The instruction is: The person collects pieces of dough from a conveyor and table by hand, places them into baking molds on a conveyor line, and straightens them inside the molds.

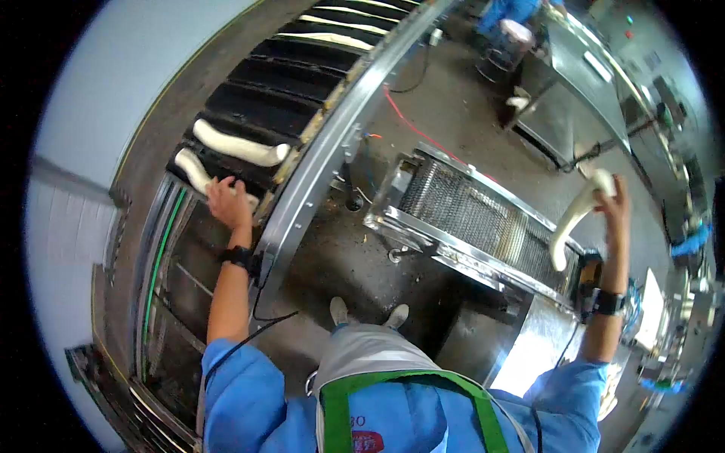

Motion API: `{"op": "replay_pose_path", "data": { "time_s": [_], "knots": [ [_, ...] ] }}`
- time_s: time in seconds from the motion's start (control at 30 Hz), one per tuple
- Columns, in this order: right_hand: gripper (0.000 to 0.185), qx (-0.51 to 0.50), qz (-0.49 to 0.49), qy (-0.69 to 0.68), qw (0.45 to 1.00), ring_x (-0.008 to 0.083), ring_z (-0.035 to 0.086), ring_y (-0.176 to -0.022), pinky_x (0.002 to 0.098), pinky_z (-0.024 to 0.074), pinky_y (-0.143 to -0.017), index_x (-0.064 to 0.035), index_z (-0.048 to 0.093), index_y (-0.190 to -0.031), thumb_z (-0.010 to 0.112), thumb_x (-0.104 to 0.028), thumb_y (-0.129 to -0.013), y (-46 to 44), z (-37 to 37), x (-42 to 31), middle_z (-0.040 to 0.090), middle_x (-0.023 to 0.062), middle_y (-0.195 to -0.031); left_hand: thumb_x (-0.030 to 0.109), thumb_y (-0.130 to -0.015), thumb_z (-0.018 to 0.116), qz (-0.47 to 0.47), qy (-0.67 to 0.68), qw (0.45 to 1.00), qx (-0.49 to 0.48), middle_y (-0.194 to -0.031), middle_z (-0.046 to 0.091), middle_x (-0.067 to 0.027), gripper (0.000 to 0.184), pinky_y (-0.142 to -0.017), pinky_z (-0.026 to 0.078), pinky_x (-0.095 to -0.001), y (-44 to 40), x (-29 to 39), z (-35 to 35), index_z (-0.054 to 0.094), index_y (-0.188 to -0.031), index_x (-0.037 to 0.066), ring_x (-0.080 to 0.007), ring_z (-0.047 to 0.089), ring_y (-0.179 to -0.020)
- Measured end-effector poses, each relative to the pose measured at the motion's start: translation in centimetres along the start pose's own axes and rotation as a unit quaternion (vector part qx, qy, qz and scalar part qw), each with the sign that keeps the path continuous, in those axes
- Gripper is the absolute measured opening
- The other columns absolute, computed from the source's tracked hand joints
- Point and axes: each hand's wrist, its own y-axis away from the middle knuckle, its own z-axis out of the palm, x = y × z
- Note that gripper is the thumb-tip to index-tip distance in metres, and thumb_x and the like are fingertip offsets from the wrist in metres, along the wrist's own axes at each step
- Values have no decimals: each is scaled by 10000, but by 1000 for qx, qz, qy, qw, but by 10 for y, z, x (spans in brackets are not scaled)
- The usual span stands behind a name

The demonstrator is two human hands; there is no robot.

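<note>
My left hand (229,202) lies over one end of a long white dough strip (192,170) in the nearest black slat of the conveyor on the left, fingers curled onto it. Just beyond, a second dough strip (240,146) rests alone in its slat. Off to the right, my right hand (615,204) grips a third dough strip (572,220) near its upper end. That strip hangs in a bend, its lower end over the metal mesh belt (476,204).
The slatted conveyor (264,79) runs up the left side behind a metal rail (321,162), with thinner strips farther along. A steel table (585,79) stands at upper right near a person in blue (510,11). A red cable (419,128) crosses the floor.
</note>
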Motion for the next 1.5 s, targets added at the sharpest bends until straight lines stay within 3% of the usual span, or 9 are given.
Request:
{"op": "replay_pose_path", "data": {
  "time_s": [0.2,0.4,0.57,0.83,1.03,1.17,1.3,1.4,1.5],
  "knots": [
    [430,-54,-137,-293,945,148,508,-806,255,421,-642,-24,383,-1114,528,-165,-734,-39,26,-145,512,78,-923,248,-725,485,-12,11,1000,9,-1182,384,-121,212,-930,192,-436,4,3,-15,519,-874,100,-291,263,-1150],
    [157,-162,-126,-508,837,142,515,-726,273,457,-622,-41,486,-845,524,-164,-754,-53,233,-234,518,44,-787,239,-722,481,-40,23,999,2,-1200,359,-101,225,-948,172,-433,8,5,-26,503,-897,100,-272,233,-1171],
    [429,-408,-65,-200,888,161,451,-913,311,410,-737,-66,356,-1125,528,-173,-747,-31,391,-185,433,91,-1043,243,-731,465,-45,19,998,-30,-1217,340,-99,244,-950,166,-434,10,-2,-34,495,-923,95,-271,209,-1183],
    [454,-319,-203,96,921,300,462,-932,353,377,-797,-63,431,-1085,587,-147,-667,-11,323,15,431,145,-1080,255,-708,505,-13,-27,1000,-10,-1139,421,-119,241,-914,228,-427,13,-16,-39,539,-880,90,-284,320,-1102],
    [591,-198,29,399,895,324,352,-1038,442,367,-804,-182,371,-1141,607,-133,-601,61,183,160,368,137,-1120,181,-706,506,23,1,998,-53,-903,545,-92,199,-781,335,-359,8,-47,-36,589,-850,71,-256,445,-874],
    [607,-115,128,484,858,322,353,-1042,452,370,-799,-215,340,-1169,611,-148,-630,88,104,212,368,111,-1123,220,-741,490,48,-73,994,-58,-1061,485,-64,219,-811,317,-382,4,-77,-39,552,-929,125,-268,418,-944],
    [544,-111,180,551,808,313,367,-1055,433,378,-807,-174,341,-1175,534,-117,-670,79,34,255,384,129,-1140,173,-781,430,267,-196,938,-104,-1121,444,-50,235,-873,282,-393,-22,-136,-45,527,-995,165,-268,414,-988],
    [499,-178,129,574,789,292,422,-1002,402,373,-811,-125,339,-1174,493,-94,-701,76,0,298,445,138,-1086,145,-730,512,92,-83,964,-235,-1117,440,-128,337,-826,351,-320,-7,-26,-108,507,-1066,159,-278,445,-970],
    [265,-84,-6,548,832,290,486,-843,396,373,-745,-93,496,-962,431,-234,-749,64,-9,395,528,136,-874,220,-681,570,215,-150,947,-185,-1057,483,-120,313,-840,337,-374,-11,-31,-79,543,-993,227,-299,410,-1009]
  ]
}}
